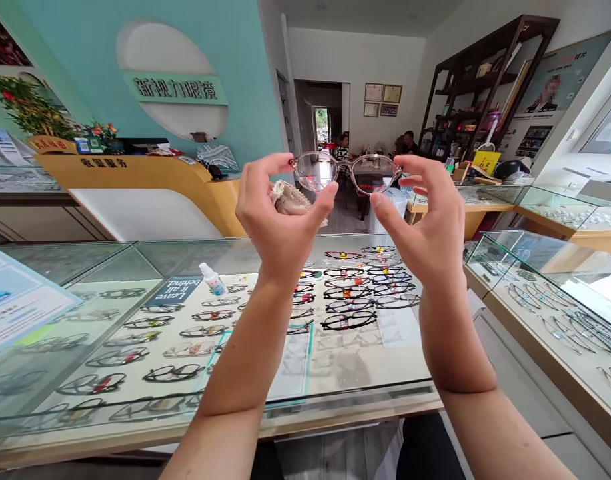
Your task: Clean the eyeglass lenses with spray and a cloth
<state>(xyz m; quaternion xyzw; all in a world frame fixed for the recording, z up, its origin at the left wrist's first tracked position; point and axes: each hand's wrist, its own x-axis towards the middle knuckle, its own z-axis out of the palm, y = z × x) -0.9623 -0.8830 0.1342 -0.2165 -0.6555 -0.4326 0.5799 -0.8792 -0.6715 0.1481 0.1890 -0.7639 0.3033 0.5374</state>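
A pair of round, thin-rimmed glasses is held up in front of me above the glass display counter. My left hand pinches its left side, thumb near the lower rim and a beige cloth gathered against the fingers and palm. On the other side, my right hand grips the right end between index finger and thumb. Both lenses are see-through and face forward. Beneath the hands, rows of spectacle frames lie in the counter.
A white spray bottle stands on the glass counter. A printed sheet is at the far left. Another display case flanks the right side. Two people are in the background near a dark shelf.
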